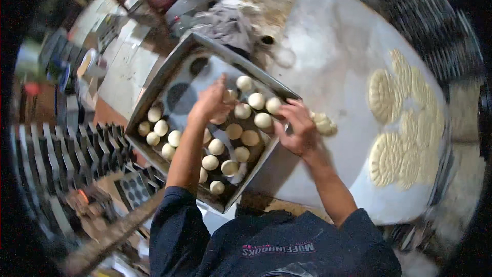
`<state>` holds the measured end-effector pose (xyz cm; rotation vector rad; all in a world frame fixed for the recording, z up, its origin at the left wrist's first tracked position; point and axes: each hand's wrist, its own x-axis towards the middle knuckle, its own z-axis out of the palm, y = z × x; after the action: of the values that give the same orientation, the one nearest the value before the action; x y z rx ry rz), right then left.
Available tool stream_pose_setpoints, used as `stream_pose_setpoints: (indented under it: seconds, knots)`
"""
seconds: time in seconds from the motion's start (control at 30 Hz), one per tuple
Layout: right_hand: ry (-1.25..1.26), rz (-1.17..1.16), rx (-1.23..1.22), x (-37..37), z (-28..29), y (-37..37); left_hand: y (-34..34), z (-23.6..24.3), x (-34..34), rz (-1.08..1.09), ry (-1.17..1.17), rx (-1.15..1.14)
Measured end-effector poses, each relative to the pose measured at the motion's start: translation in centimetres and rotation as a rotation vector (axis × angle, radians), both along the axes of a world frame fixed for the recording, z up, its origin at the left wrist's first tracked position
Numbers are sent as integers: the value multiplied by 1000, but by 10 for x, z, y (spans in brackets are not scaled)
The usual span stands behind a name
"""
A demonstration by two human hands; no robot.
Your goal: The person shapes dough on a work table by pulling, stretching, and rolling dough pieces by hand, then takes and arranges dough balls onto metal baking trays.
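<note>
While right hand [297, 128] hangs spread beside dough balls [257, 101], left hand's [211, 101] grip unclear; balls likely soft, light, best cupped around sides.

On my feed I see bare fingers [293, 110] and, behind them, bare forearms [185, 156] narrowing toward the wrists. Farther back from the fingers I make out a left sleeve [177, 220] and right sleeve [371, 241], both short, loose and dark navy. Farthest behind the fingers is the matching shirt [230, 238], its pink-and-pale lettering [279, 249] upside down to me, with a greyish patch [294, 270] below, its shape unclear.
</note>
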<state>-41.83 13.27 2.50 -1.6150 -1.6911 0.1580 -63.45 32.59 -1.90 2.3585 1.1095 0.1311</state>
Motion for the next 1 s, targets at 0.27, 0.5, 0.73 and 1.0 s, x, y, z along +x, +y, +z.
stream_pose_setpoints:
  seconds: [0.27,0.5,0.73,1.0]
  knots:
    - [16,-896,125,155,9,-242,-70,86,255,-187,-456,90]
    - [168,-1090,71,251,-67,-431,-208,78,514,-982,-9,-198]
    - [204,-1340,-135,249,-109,-548,-103,4,713,-417,-246,-598]
    - [330,-1432,-143,257,-131,-546,-75,-76,888,68,-138,-140]
